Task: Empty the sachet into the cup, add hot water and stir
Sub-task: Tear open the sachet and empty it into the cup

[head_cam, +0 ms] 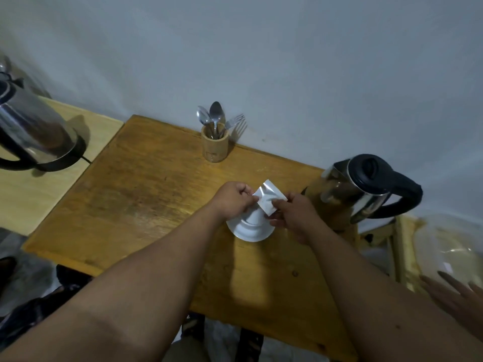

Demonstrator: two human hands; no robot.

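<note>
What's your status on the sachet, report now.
Left hand and right hand both pinch the sachet, held over the saucer. Cup hidden. Kettle close right, clear of hands.

There is one view only, from the person's head. It looks forward and steeply down, near the wooden table [146, 194], which fills the centre. The wall [287, 61] is at 12 o'clock, and both forearms enter from 6 o'clock.

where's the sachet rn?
Head view, centre: the sachet is pinched between left hand and right hand, above the white saucer, left of the kettle.
</note>
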